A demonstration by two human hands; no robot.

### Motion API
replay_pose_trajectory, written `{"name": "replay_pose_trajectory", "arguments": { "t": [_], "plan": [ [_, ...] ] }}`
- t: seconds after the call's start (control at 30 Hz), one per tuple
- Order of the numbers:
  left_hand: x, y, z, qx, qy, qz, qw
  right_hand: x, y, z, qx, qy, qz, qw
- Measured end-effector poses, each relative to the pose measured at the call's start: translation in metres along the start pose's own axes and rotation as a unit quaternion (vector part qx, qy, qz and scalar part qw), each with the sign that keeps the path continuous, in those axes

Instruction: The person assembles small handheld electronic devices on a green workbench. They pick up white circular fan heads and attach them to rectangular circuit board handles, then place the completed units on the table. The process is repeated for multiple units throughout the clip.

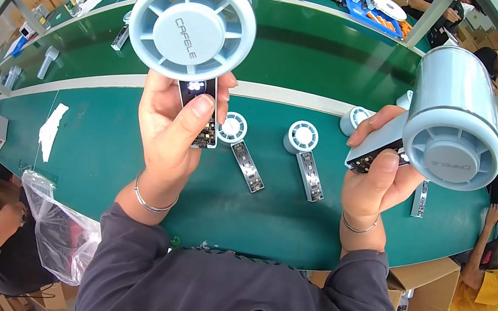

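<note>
My left hand is closed around the handle of a light blue handheld fan, its round grille toward me. The handle's front is uncovered, so a circuit board with a lit white display shows by my thumb. My right hand grips a second light blue fan by its handle, also with bare electronics, its wide cylindrical head tilted to the right. Between my hands, a fan and another fan lie on the green table, circuit boards facing up. One more fan head sits beside my right hand.
A white rail divides my table from a green conveyor strip with several fans on it. Crumpled white paper lies at left, above clear plastic film. An open cardboard box stands lower right. Other people work around.
</note>
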State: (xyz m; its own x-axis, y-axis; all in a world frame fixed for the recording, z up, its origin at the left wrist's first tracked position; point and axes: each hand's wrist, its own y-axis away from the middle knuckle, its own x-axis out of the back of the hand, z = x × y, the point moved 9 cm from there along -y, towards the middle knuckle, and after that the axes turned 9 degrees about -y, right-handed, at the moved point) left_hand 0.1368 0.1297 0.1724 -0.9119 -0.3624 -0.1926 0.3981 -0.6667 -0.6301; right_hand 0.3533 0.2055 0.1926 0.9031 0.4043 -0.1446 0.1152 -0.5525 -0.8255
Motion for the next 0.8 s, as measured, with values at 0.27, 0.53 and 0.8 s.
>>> {"name": "replay_pose_trajectory", "arguments": {
  "t": [0.27, 0.53, 0.8],
  "plan": [
    [0.001, 0.001, -0.001, 0.004, -0.001, 0.005, 1.0, 0.002, 0.004, -0.002, -0.015, 0.006, 0.008, 1.0],
    [0.002, -0.001, -0.005, 0.023, 0.002, -0.005, 1.0, 0.0, 0.0, 0.001, -0.013, -0.014, 0.006, 1.0],
    [0.001, -0.003, -0.012, 0.042, 0.057, 0.008, 0.997, 0.004, -0.005, 0.002, 0.013, -0.025, 0.015, 0.999]
  ]
}}
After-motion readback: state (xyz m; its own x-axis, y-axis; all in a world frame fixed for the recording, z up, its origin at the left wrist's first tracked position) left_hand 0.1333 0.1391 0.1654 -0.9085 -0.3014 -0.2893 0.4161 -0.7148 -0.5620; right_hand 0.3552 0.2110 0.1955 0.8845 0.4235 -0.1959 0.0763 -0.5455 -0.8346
